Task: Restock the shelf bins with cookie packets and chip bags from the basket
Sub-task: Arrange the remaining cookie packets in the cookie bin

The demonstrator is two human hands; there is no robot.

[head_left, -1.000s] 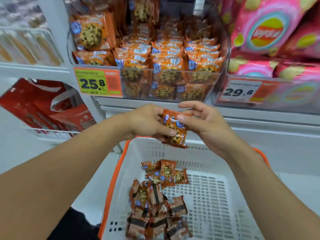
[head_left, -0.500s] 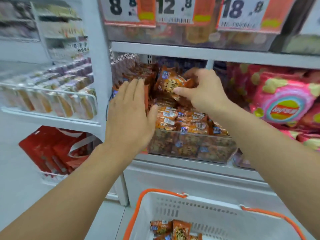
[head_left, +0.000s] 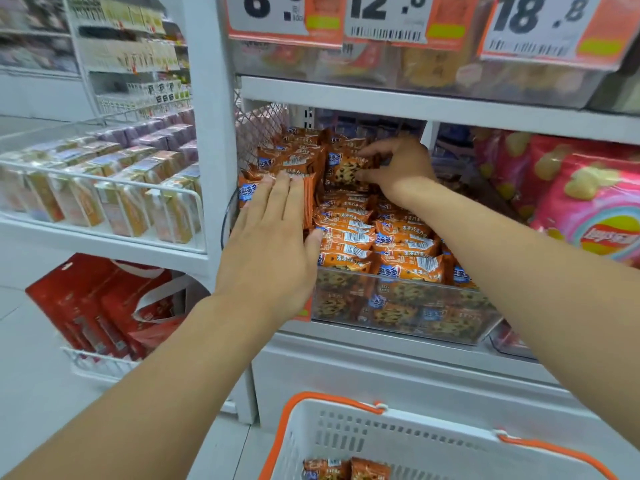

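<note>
1. Head view, hands: your right hand [head_left: 398, 168] is deep in the clear shelf bin [head_left: 415, 320], thumb and fingertips pinching one cookie packet [head_left: 346, 168] that stands upright at the back of the pile. Your left hand [head_left: 273, 233] is flat, fingers straight and together, pressing against the upright row of packets [head_left: 294, 161] on the bin's left side; it grips nothing.

2. Head view, the bin: it is already heaped with orange cookie packets, stacked up to and above its clear front wall. The pinched packet touches its neighbours but sits inside your fingers, so I judge it is not yet let go.

3. Head view, the basket [head_left: 433, 441]: it sits below the shelf at the bottom edge of the frame. Only two packets in the basket [head_left: 346, 469] show at its near edge; the rest of its floor is cut off, so you cannot tell how many remain.

4. Head view, the chips: pink chip bags [head_left: 588, 209] fill the bin just right of the cookies. No chip bag shows in the visible part of the basket.

5. Progress, as a judgement: the cookie restock is well along but not finished, since at least two packets wait below. Whether any chip bags are left to shelve cannot be told from here.
</note>
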